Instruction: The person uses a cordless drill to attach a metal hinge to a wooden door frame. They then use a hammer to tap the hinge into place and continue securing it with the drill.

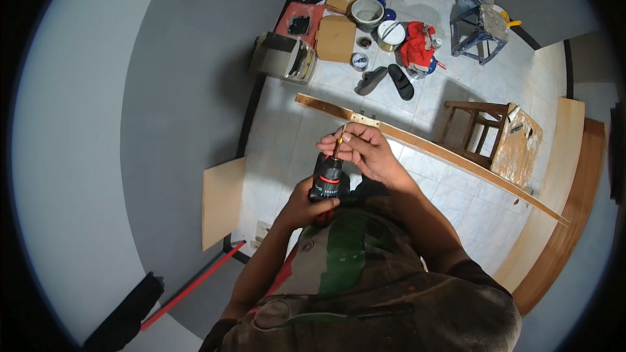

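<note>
A black cordless drill [328,181] with a red ring points away from me, held close to my belly. My left hand [305,208] wraps round its body, thumb across the near side. At the drill's front, my right hand [366,148] pinches a small yellowish piece [340,139] at the end of the bit [336,150]. It looks like a screw, but it is too small to be sure. Just beyond my hands runs a long narrow wooden plank [450,156], with a pale metal plate [365,119], perhaps a hinge, on it.
A worn wooden stool [518,146] stands beyond the plank at right, a blue stool [480,31] farther back. Buckets [367,13], cardboard [336,39], a red cloth [417,44] and black slippers [400,83] lie on the tiled floor. Boards [567,215] lean at right; a panel [222,202] stands at left.
</note>
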Available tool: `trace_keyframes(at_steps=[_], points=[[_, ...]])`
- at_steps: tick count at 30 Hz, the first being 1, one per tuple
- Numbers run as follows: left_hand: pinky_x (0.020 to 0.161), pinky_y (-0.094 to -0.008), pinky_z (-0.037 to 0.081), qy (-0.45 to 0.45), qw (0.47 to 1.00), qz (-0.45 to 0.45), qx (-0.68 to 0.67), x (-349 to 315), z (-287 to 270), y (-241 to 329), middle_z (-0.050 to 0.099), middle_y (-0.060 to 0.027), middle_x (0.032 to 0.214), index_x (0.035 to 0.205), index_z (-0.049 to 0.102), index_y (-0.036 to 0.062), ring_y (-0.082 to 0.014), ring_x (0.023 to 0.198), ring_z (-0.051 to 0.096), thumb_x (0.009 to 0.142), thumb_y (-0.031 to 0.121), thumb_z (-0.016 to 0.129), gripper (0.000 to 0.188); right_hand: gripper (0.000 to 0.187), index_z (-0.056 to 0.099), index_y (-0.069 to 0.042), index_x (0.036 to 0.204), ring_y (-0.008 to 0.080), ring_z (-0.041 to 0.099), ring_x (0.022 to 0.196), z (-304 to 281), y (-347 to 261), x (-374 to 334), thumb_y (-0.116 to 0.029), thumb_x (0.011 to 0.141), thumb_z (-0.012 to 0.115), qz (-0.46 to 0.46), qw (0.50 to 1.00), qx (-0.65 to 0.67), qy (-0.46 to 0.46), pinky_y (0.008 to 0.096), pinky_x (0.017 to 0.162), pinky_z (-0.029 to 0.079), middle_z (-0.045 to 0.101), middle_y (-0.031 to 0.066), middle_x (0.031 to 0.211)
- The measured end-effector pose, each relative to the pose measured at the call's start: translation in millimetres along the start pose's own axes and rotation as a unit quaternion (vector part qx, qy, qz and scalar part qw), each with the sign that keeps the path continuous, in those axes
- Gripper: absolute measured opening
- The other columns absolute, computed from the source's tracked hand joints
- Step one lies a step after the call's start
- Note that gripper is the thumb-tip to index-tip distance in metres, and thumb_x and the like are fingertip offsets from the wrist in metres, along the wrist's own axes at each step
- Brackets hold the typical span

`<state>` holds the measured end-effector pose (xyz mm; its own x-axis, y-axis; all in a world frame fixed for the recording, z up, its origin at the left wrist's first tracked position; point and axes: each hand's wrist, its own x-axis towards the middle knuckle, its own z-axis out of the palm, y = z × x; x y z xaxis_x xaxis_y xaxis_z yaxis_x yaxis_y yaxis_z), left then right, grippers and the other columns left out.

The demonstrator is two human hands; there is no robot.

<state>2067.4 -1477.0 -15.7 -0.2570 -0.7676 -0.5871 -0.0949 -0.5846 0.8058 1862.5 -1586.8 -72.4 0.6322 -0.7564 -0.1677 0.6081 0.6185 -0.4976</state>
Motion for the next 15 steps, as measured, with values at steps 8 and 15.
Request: trace_keyframes(at_steps=[8, 15], points=[[0.089, -0.0319, 0.053, 0.041, 0.997, -0.053, -0.024, 6, 28, -5, 0.071, -0.0009, 0.105, 0.124, 0.068, 0.0052, -0.0123, 0.096, 0.065, 0.083, 0.014, 0.082, 0.045, 0.023, 0.063, 0.000, 0.125, 0.0343, 0.071, 0.123, -27, -15, 1, -0.018, 0.114, 0.054, 0.087, 0.993, 0.044, -0.060, 0.0453, 0.106, 0.057, 0.073, 0.0230, 0.121], [0.088, -0.0313, 0.052, 0.043, 0.995, -0.078, -0.042, 13, 43, -12, 0.071, -0.0012, 0.103, 0.122, 0.068, 0.0062, -0.0128, 0.094, 0.066, 0.084, 0.018, 0.082, 0.042, 0.028, 0.061, 0.002, 0.128, 0.0326, 0.073, 0.116, -22, 6, -15, -0.021, 0.115, 0.052, -0.007, 0.995, 0.100, 0.012, 0.0454, 0.105, 0.057, 0.074, 0.0218, 0.117]])
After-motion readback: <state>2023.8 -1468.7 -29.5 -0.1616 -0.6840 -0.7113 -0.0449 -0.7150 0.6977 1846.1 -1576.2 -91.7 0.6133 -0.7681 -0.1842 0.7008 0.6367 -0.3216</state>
